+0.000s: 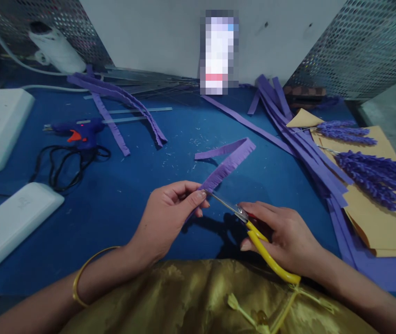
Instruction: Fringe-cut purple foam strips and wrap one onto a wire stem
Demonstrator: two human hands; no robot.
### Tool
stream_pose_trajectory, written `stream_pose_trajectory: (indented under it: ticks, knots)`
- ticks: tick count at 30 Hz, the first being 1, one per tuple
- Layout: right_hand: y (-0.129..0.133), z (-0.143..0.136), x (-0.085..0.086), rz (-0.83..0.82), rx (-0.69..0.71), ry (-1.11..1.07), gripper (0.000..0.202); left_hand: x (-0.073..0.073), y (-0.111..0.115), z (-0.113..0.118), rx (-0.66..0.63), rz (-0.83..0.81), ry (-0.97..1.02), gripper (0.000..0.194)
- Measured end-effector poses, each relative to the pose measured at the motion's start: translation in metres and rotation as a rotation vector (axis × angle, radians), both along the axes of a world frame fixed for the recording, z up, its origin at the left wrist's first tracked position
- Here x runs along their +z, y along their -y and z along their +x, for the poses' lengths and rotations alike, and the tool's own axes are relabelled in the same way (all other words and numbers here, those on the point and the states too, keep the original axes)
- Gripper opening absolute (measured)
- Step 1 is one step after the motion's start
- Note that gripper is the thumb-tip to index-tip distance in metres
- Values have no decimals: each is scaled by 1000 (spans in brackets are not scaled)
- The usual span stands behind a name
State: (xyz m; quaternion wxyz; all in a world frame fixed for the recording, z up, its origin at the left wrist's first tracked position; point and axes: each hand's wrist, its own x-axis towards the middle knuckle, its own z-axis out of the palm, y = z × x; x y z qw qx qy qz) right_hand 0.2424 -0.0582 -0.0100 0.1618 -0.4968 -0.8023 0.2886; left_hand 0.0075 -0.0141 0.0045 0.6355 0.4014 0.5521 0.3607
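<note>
Plainly, the left hand (173,209) pinches a purple strip (228,168), the right hand (284,232) grips scissors (242,215), with a white block's (12,227) marking (24,202) unreadable.

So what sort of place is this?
Probably a craft workbench, judging by the glue gun, the yellow-handled scissors at a fringed purple strip, and purple flower sprigs on tan paper.

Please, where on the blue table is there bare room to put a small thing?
Two patches of the blue table look free: between the lower white block and the left hand, and between the right hand and the purple strips. The right side is crowded with those strips, tan paper and purple flower sprigs.
</note>
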Motion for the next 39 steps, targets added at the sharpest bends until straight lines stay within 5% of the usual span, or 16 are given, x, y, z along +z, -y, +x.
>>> stream_pose_trajectory:
  ticks: [39]
  knots:
    - [1,-3,0,-35,19,-45,50,-2,1,-1,-82,15,5,12]
